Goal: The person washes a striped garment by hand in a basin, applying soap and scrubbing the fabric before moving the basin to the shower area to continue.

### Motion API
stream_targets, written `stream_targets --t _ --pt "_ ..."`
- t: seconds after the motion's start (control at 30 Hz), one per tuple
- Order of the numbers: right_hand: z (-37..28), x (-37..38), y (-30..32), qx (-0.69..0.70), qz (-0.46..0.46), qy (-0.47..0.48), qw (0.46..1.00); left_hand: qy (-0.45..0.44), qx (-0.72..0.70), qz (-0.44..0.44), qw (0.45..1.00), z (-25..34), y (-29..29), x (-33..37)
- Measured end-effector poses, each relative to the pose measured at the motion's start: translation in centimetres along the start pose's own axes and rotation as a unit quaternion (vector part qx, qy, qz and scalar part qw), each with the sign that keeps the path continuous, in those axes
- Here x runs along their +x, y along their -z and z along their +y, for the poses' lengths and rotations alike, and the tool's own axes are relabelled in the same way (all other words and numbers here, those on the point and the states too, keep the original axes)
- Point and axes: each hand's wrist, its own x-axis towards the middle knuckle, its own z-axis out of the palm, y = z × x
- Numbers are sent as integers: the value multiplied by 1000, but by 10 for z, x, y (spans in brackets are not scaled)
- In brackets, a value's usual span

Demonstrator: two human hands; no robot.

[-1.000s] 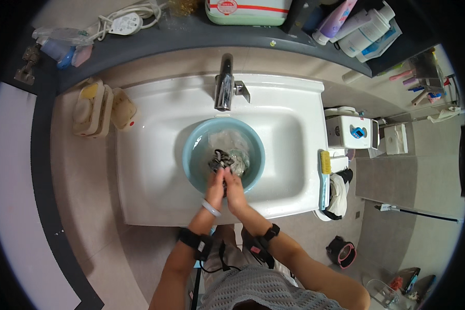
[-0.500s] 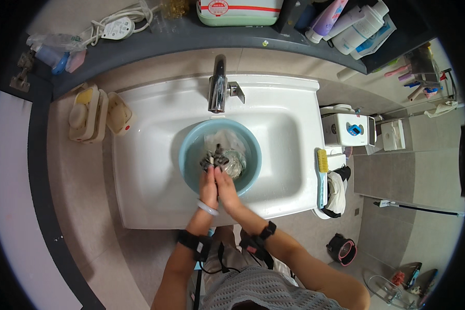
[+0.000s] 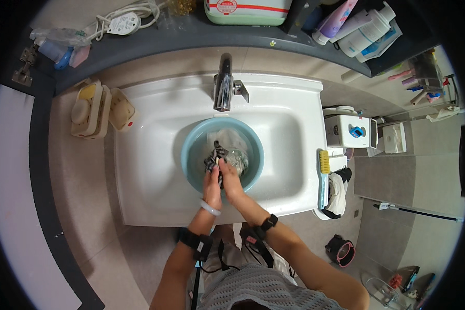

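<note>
A light blue round basin (image 3: 186, 150) of water stands in the white sink (image 3: 144, 181), below the chrome faucet (image 3: 223, 85). Over it, a bunched black-and-white patterned cloth (image 3: 215, 157) is pressed between my two palms. My left hand (image 3: 211, 186) lies along its left side, fingers straight and close together. On the other side my right hand (image 3: 230, 178) presses in, its fingertips against the cloth. Part of the cloth sticks out beyond the fingers, and some of it is hidden between the palms. A whitish, see-through piece of fabric (image 3: 230, 139) lies in the water beyond my hands.
A yellow-bristled brush (image 3: 323, 175) lies on the sink's right rim. Soap boxes (image 3: 91, 111) hang on the left wall. Bottles (image 3: 364, 33) and a power strip (image 3: 124, 23) sit on the dark shelf (image 3: 175, 44) above. A white box-shaped appliance (image 3: 346, 129) stands right of the sink.
My right hand has slid slightly forward relative to the left, and the palms sit a little further apart at the fingertips. More of the patterned cloth shows. The whole view has shifted slightly.
</note>
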Motion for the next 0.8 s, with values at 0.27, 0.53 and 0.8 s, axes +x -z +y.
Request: stream_targets --t 0.27,0.53,0.8 --pt "1 -30 -5 -65 -61 97 991 76 -105 -78 988 4 18 13" --pt "-18 9 -2 40 -1 -12 999 -8 19 -41 999 5 2 -6" --pt "11 -13 -1 -90 -80 151 981 7 -12 -3 1000 17 1 10"
